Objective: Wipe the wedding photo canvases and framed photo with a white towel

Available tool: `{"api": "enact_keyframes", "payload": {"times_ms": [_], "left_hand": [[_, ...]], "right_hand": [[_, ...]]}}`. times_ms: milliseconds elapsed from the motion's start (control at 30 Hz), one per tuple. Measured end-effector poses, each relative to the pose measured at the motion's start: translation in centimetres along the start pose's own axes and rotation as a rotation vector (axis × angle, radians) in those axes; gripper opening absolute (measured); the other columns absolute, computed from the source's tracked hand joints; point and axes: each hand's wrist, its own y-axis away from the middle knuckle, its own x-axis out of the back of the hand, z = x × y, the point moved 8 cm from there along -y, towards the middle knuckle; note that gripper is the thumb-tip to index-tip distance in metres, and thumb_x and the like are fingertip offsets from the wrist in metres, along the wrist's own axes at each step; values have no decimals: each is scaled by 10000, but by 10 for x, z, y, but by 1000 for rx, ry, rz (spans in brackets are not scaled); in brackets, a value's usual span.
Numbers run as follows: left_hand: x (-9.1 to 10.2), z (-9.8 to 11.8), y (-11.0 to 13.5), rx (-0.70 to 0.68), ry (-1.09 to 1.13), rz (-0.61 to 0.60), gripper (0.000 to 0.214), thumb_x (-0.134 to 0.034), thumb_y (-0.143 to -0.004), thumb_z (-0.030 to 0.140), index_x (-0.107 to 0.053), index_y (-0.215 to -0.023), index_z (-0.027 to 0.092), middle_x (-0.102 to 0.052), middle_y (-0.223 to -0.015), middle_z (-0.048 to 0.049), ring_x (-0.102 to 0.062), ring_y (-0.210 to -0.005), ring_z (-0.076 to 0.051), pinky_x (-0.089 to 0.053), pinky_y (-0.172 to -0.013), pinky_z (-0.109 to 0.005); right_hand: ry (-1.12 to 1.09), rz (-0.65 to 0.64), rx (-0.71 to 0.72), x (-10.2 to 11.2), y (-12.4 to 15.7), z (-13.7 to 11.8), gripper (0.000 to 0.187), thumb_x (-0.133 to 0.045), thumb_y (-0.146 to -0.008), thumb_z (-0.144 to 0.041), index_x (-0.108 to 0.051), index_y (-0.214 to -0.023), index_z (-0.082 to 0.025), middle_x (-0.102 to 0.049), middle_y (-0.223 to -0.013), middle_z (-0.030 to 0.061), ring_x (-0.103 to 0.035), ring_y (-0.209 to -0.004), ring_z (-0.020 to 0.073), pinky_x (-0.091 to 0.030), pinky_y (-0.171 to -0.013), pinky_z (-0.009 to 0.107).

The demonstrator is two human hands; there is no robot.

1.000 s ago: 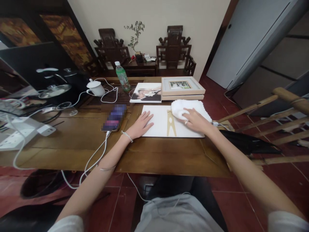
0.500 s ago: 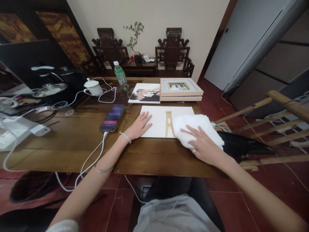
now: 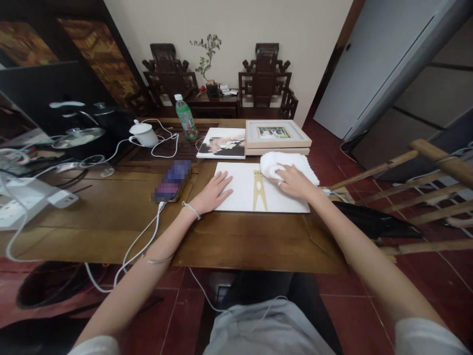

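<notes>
Simply a white cloth [image 3: 290,158], fluffy and rumpled

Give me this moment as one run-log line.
left hand: spread on white panel | right hand: on white cloth, over panel's far right corner | tan A-shaped piece: on panel, between hands

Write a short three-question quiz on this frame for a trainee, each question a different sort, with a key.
1. Multiple choice: what does the right hand rest on?
a) a phone
b) a white cloth
c) a framed photo

2. True or false: the left hand is gripping the lidded cup.

3. Fill the blank: the green bottle has a ____ cap.

Key: 1. b. 2. False; it lies spread on the white panel. 3. white.
</notes>
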Motion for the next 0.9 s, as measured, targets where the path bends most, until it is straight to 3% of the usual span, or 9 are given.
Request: {"api": "enact_keyframes", "payload": {"times_ms": [67,167,400,533,633,733,900], "left_hand": [[0,0,0,-2,3,3,670,-274,-969,554,-352,-1463,109,-219,-1587,-148,-105,-1483,-287,-149,-1195,-471],[0,0,0,-7,10,5,652,-282,-968,550,-359,-1461,130,-228,-1586,-138,-112,-1482,-294,-163,-1189,-493],[1,1,0,-9,29,16,665,-276,-964,568,-361,-1462,136,-224,-1588,-130,-103,-1483,-296,-157,-1191,-498],[1,2,0,-12,29,23,696,-263,-963,576,-367,-1458,96,-231,-1581,-156,-108,-1483,-293,-148,-1196,-478],[0,1,0,-11,34,25,670,-278,-962,573,-369,-1461,135,-232,-1586,-127,-105,-1484,-288,-156,-1194,-485],[0,-1,0,-6,38,25,662,-286,-961,570,-364,-1464,147,-231,-1588,-118,-105,-1484,-289,-161,-1193,-490],[1,0,0,-3,31,8,671,-273,-962,579,-357,-1467,146,-224,-1590,-116,-95,-1485,-284,-150,-1195,-489]], "right_hand": [[4,10,-12,-2,-6,4,362,-345,-947,-220,-631,-1141,-112,-578,-1312,210,-447,-1302,335,-361,-1011,550],[-13,13,-23,-4,8,-2,339,-375,-933,-211,-642,-1115,-108,-571,-1322,216,-379,-1358,332,-304,-1056,587],[-83,-23,88,14,99,-60,222,-483,-793,-95,-684,-831,-183,-544,-1384,143,-357,-1382,341,-281,-1086,650],[-108,-52,102,26,121,-68,203,-486,-839,-146,-684,-823,-187,-592,-1318,172,-461,-1312,321,-356,-1072,589],[-113,-59,78,27,103,-55,246,-451,-887,-194,-690,-942,-181,-596,-1310,172,-508,-1260,314,-392,-1048,548],[-93,-47,44,19,64,-35,311,-395,-916,-214,-663,-1066,-168,-611,-1284,162,-514,-1232,326,-405,-1013,530],[-54,36,-44,5,2,-4,355,-325,-947,-254,-648,-1045,-144,-649,-1169,170,-552,-1133,337,-395,-964,522]]}}
